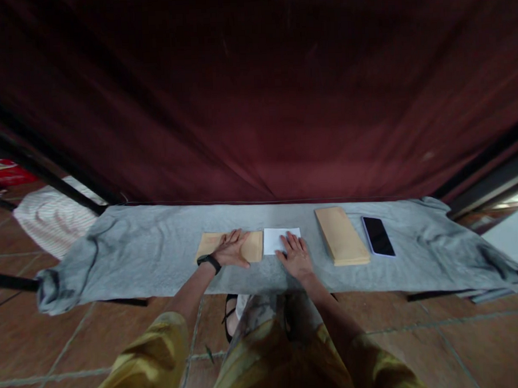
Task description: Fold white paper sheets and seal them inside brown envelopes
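Note:
My left hand (230,250), with a dark band at the wrist, lies flat with fingers spread on a tan paper envelope (255,245). Just to its right is a small white sheet of paper (270,241), its left edge close beside the envelope. Resting on the right part of that sheet is my right hand (296,257), palm down with the fingers stretched out. A stack of similar tan envelopes (341,236) sits to the right of my right hand. Neither hand grips anything.
A phone (379,236) with a dark screen lies right of the stack. Grey cloth (133,251) covers the narrow bench. Dark red fabric (256,131) hangs along its far edge. Striped cloth (56,217) hangs at the left; black metal bars (65,188) frame both ends.

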Action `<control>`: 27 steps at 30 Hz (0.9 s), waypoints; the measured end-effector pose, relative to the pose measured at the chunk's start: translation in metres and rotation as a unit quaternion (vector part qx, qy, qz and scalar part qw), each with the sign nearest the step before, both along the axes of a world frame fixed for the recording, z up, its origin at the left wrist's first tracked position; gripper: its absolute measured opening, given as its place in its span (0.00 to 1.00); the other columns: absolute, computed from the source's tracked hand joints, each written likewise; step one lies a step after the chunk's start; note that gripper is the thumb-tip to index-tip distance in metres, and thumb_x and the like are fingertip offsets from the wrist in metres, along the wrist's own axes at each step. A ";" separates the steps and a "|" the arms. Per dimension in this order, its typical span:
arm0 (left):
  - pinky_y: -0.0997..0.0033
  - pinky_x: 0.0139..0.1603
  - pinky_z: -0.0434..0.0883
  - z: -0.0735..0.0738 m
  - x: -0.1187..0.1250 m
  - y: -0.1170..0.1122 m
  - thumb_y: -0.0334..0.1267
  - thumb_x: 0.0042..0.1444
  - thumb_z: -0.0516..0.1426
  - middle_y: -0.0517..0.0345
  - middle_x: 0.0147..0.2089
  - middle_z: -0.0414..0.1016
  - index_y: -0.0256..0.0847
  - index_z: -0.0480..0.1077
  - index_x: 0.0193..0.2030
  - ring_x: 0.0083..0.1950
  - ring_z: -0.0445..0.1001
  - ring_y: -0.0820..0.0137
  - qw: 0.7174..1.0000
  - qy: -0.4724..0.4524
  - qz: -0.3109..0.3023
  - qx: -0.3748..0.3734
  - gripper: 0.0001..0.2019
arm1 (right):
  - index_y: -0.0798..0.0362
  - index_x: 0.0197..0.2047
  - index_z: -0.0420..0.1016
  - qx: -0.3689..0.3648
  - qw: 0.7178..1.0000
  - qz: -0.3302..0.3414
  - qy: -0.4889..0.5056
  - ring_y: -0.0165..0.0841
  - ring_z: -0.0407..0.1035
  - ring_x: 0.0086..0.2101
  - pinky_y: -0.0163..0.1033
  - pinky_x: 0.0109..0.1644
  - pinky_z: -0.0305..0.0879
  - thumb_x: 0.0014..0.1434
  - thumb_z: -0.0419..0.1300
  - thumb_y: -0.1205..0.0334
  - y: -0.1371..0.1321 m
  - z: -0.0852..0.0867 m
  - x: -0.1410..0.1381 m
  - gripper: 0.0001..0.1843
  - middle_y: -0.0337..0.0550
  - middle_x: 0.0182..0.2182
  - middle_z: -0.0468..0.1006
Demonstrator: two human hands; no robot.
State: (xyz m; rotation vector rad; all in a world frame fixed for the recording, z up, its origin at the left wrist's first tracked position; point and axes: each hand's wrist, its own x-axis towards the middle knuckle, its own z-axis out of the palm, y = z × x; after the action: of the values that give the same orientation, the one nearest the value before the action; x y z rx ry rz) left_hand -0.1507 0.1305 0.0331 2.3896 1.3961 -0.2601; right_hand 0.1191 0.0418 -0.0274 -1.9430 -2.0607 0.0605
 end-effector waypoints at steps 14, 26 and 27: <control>0.44 0.74 0.41 0.000 0.000 -0.008 0.60 0.40 0.69 0.41 0.78 0.44 0.46 0.49 0.75 0.77 0.42 0.46 0.999 -0.027 0.008 0.018 0.58 | 0.55 0.69 0.63 0.023 0.999 -0.043 0.011 0.50 0.55 0.68 0.59 0.72 0.39 0.69 0.52 0.48 0.004 0.000 -0.020 0.31 0.57 0.70 0.59; 0.48 0.76 0.46 -0.042 0.074 -0.088 0.52 0.68 0.51 0.40 0.74 0.58 0.34 0.55 0.73 0.76 0.52 0.58 0.964 -0.145 -0.088 0.205 0.33 | 0.54 0.70 0.62 0.070 0.996 -0.036 0.033 0.51 0.55 0.68 0.61 0.71 0.44 0.68 0.55 0.53 0.000 -0.007 -0.025 0.31 0.58 0.70 0.58; 0.48 0.76 0.47 -0.045 0.076 -0.090 0.52 0.68 0.50 0.40 0.73 0.59 0.33 0.55 0.72 0.76 0.53 0.58 0.963 -0.138 -0.083 0.216 0.32 | 0.54 0.70 0.63 0.074 0.996 -0.034 0.033 0.50 0.55 0.68 0.61 0.71 0.45 0.68 0.55 0.54 -0.001 -0.006 -0.024 0.29 0.58 0.70 0.59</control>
State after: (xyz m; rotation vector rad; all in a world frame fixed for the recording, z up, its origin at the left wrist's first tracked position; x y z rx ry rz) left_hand -0.0745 0.0402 -0.0118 2.7602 1.2190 0.3640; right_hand 0.0949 0.0408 -0.0332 -1.8928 -1.8998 -0.0406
